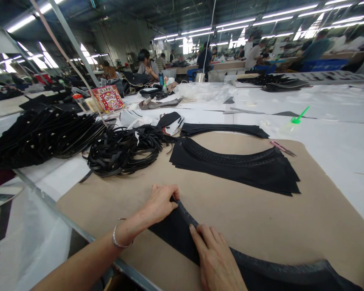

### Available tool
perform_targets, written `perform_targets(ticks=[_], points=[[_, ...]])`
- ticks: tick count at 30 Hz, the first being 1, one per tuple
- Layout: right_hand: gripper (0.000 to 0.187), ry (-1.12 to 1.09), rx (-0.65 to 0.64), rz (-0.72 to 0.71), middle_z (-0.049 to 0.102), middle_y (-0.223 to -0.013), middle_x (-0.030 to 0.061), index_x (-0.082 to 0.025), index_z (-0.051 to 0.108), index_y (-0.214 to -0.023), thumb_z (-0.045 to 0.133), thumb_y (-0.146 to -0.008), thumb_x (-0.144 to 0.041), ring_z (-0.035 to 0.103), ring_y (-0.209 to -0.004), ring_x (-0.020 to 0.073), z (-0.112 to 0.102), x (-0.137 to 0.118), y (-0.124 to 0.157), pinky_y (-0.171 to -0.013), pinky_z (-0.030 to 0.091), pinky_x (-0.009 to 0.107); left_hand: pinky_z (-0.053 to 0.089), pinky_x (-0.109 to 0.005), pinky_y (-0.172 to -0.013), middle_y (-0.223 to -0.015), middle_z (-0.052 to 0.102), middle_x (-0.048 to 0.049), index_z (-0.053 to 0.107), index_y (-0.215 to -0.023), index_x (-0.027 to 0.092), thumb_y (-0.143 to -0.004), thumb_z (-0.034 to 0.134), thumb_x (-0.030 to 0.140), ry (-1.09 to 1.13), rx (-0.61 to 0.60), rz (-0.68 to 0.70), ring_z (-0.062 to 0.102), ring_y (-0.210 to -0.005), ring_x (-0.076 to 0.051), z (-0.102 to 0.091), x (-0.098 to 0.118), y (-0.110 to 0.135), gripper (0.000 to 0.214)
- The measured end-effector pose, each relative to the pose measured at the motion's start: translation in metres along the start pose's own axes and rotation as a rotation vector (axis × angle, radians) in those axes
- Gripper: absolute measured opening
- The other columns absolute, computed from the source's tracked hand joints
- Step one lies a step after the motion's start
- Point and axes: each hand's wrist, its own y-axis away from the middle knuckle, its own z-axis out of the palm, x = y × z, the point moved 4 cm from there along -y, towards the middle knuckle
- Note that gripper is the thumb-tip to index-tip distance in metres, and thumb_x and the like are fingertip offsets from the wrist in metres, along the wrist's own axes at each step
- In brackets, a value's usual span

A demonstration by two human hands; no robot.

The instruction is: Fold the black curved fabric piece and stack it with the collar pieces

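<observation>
A curved black fabric panel [177, 230] lies on the brown board at the table's front, a darker band running along its curved edge. My left hand [162, 204], with a bracelet at the wrist, pinches the panel's far left corner between thumb and fingers. Flat on the same panel, near the band, rests my right hand [215, 254], its fingers stretched out. Beyond my hands sits a stack of similar black panels [233, 165] with curved upper edges. Behind that is another narrower stack of black pieces [224, 129].
A tangled heap of black strips [124, 151] lies left of the stacks, beside a large pile of black pieces [42, 135]. Pink-handled snips [283, 148] lie at the right. The brown board [291, 226] covers the white table [336, 141]. Several people work in the background.
</observation>
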Motion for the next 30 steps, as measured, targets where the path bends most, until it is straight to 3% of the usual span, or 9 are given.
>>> perform_targets(ticks=[9, 15, 23, 30], points=[[0.06, 0.061, 0.019, -0.026, 0.066, -0.098, 0.0072, -0.014, 0.063, -0.115, 0.052, -0.057, -0.005, 0.055, -0.083, 0.0222, 0.001, 0.002, 0.001, -0.073, 0.046, 0.033, 0.033, -0.035, -0.082, -0.08, 0.066, 0.0014, 0.059, -0.084, 0.02, -0.074, 0.067, 0.016, 0.004, 0.013, 0.004, 0.06, -0.085, -0.02, 0.003, -0.004, -0.003, 0.013], [0.061, 0.109, 0.076, -0.035, 0.065, -0.096, 0.0079, -0.009, 0.059, -0.121, 0.052, -0.06, -0.003, 0.055, -0.081, 0.0217, 0.009, -0.015, -0.022, -0.074, 0.044, 0.034, 0.034, -0.033, -0.082, -0.083, 0.066, 0.0018, 0.057, -0.085, 0.02, -0.073, 0.069, 0.014, 0.034, 0.035, 0.023, 0.059, -0.086, -0.02, 0.004, -0.006, -0.003, 0.018], [0.058, 0.097, 0.092, 0.0, 0.064, -0.098, 0.0086, -0.007, 0.06, -0.12, 0.05, -0.063, -0.001, 0.054, -0.083, 0.0222, 0.02, -0.022, -0.031, -0.076, 0.043, 0.036, 0.035, -0.024, -0.061, -0.072, 0.062, 0.0027, 0.059, -0.082, 0.019, -0.076, 0.061, 0.012, 0.138, 0.093, -0.002, 0.056, -0.067, -0.015, 0.006, -0.016, 0.004, 0.01], [0.059, 0.103, 0.084, -0.003, 0.063, -0.094, 0.0087, -0.007, 0.061, -0.119, 0.05, -0.062, -0.001, 0.053, -0.081, 0.0223, 0.019, -0.022, -0.032, -0.075, 0.043, 0.036, 0.037, -0.024, -0.066, -0.076, 0.061, 0.001, 0.061, -0.073, 0.018, -0.076, 0.055, 0.006, 0.18, 0.131, 0.081, 0.055, -0.072, -0.014, 0.001, -0.016, -0.001, 0.014]])
